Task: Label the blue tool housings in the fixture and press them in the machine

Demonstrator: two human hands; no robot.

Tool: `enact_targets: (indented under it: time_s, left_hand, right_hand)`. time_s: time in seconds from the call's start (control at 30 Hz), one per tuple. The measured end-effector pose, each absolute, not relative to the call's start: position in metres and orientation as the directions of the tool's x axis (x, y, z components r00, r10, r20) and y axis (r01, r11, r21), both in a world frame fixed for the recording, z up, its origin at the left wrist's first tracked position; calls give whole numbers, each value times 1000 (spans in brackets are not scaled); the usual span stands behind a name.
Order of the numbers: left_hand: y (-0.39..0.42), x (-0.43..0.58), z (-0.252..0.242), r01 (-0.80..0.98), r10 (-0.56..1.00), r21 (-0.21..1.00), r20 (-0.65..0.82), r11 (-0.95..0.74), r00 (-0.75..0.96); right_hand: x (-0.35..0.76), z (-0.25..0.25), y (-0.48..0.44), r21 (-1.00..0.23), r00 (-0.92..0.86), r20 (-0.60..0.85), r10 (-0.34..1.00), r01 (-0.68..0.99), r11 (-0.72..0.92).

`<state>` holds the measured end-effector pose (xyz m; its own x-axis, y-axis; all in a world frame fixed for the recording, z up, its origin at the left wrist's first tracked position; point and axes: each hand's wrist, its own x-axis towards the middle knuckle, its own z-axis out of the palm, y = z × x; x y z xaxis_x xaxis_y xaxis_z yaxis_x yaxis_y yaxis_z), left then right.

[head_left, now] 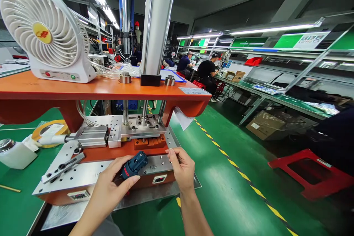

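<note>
My left hand (112, 180) is closed around a dark blue battery pack (134, 164) with red lettering on its side. The pack is tilted, its narrower contact end pointing up and right. My right hand (182, 167) is closed in a pinch just to the right; what lies between its fingertips is too small to make out. Both hands are in front of a press with a metal bed plate (155, 163). Behind them, an orange-brown fixture block (151, 142) sits beneath the press's metal ram plate (142, 129).
A white fan (47, 29) stands on the orange upper plate (110, 90). Left of the press are a yellow tape roll (62, 127) and a white bottle (16, 155). A red stool (312, 173) is on the floor at right; people sit at a far bench.
</note>
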<state>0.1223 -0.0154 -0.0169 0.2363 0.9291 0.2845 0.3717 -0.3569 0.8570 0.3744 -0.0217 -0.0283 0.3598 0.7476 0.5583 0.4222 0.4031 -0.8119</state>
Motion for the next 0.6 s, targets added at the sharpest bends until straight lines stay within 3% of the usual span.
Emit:
enact_targets:
  time_s: [0.27, 0.33, 0.43, 0.5, 0.6]
  left_hand:
    - [-16, 120, -17, 384, 929, 853, 272, -354, 251]
    - [-15, 120, -16, 384, 929, 853, 271, -354, 252]
    - [-14, 121, -15, 384, 927, 851, 279, -359, 250]
    - [-14, 121, -13, 391, 929, 849, 274, -355, 249]
    - [-16, 118, -5, 406, 925, 837, 280, -367, 257]
  right_hand:
    - [377, -24, -19, -795, 316, 570, 758, 444, 412]
    - [378, -11, -12, -709, 219, 635, 741, 546, 446]
    - [379, 17, 14, -459, -68, 677, 733, 740, 492]
    - [379, 33, 39, -346, -240, 568, 787, 798, 493]
    - [378, 48, 75, -302, -376, 418, 827, 802, 516]
